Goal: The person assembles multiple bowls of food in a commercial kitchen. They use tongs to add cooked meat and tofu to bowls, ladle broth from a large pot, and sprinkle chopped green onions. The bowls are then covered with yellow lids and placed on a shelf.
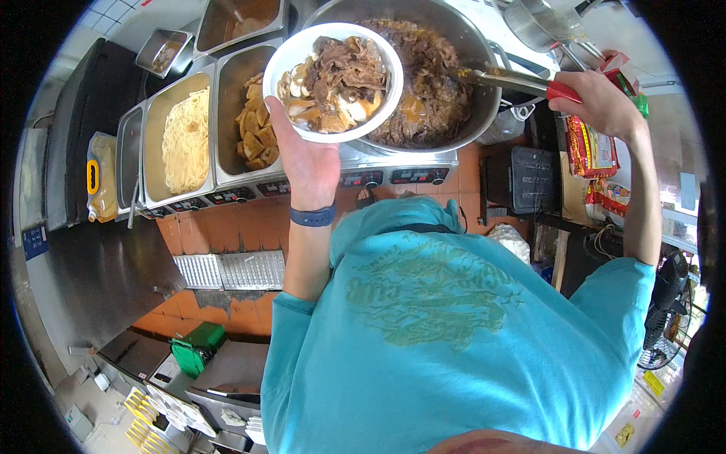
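My left hand (311, 163) holds a round white bowl (393, 83) from its near side, thumb up along the rim. Sliced brown meat (352, 64) is heaped in it over pale and golden pieces. The bowl is over the left edge of a large steel pot (484, 125), hiding part of it. More sliced meat (431, 98) in brown sauce fills that pot. At the right, my right hand (597, 102) is closed around the red grip of metal tongs (514, 81). Their far end reaches into the pot's meat, and the tips are hard to make out.
Left of the pot are steel pans with fried brown pieces (257, 136) and pale noodles (187, 144). A bottle of yellow liquid (102, 178) stands at the far left. Control knobs line the counter front. At right are a saucepan (541, 26), red packages (592, 147) and a black fan (665, 303).
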Tool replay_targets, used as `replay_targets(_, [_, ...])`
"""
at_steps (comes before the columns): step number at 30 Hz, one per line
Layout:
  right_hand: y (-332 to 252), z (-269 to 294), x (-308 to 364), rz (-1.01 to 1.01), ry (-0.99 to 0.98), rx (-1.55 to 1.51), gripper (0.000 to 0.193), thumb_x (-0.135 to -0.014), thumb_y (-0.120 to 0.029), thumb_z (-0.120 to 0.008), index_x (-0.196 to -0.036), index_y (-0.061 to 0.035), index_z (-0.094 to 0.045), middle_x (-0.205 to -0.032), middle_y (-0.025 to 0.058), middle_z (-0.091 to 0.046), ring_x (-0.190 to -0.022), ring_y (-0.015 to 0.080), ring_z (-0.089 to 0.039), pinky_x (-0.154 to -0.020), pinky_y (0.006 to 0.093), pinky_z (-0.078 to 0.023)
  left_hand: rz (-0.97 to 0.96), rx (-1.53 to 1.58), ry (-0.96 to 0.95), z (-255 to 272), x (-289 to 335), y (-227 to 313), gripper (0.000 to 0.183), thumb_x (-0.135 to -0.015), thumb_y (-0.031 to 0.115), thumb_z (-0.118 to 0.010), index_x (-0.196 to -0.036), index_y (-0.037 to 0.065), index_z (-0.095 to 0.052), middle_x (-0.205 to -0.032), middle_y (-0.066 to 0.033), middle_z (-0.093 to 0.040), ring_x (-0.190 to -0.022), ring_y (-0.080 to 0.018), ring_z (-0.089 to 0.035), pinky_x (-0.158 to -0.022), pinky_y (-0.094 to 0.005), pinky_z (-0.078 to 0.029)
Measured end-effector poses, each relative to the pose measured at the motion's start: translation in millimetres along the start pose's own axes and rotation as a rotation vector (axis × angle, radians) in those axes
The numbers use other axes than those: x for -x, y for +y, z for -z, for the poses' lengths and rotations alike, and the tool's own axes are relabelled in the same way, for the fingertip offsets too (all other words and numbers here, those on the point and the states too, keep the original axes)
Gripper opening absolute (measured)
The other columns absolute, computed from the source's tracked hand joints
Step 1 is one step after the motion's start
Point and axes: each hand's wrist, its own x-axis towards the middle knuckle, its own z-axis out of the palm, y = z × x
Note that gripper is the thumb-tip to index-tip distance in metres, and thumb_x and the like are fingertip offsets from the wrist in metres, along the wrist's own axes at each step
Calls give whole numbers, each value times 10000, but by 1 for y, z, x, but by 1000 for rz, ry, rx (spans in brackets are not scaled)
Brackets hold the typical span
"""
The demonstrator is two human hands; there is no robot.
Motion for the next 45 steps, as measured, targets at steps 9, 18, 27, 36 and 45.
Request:
replay_targets(9, [27, -26, 11, 42, 89, -212, 395, -975, -351, -644, -1129, 13, -644, -841, 187, -673, -641, 263, -677, -619, 381, -533, 11, -4, -17, -10, -6, 1, 599, -1063, 512, -401, -1541, 156, -346, -1557, -67, -408, -1424, -260, -411, -1156, -493, -379])
replay_targets(18, [2, 24, 52, -100, 197, -282, 444, -955, -382, -664, -1170, 7, -661, -853, 154, -671, -745, 260, -630, -728, 389, -498, 20, -4, -14, -15, -13, 2, 614, -1057, 527, -404, -1539, 151, -348, -1555, -69, -411, -1428, -266, -403, -1169, -499, -358])
replay_targets(27, [-47, 43, 42, 267, 302, -161, 589, -892, -479, -701, -1189, 23, -623, -875, 156, -679, -739, 294, -619, -717, 407, -477, 104, 22, -61, -26, -22, -8, 636, -1051, 557, -384, -1533, 142, -358, -1552, -82, -416, -1422, -279, -408, -1160, -516, -366])
replay_targets(36, [-13, -16, -2, -47, 149, -268, 491, -932, -360, -700, -1215, 25, -584, -995, 230, -712, -956, 358, -702, -852, 433, -540, 53, 23, -36, -13, -18, 11, 600, -1060, 504, -411, -1531, 135, -364, -1551, -77, -419, -1422, -269, -409, -1171, -492, -348])
replay_targets(45, [-61, -43, -94, -89, 192, 22, 634, -910, -390, -708, -1380, -31, -478, -1184, 256, -637, -1188, 353, -613, -953, 462, -531, 82, 43, 8, -16, -19, 23, 585, -1064, 477, -421, -1511, 100, -391, -1529, -81, -449, -1405, -266, -430, -1168, -474, -347])
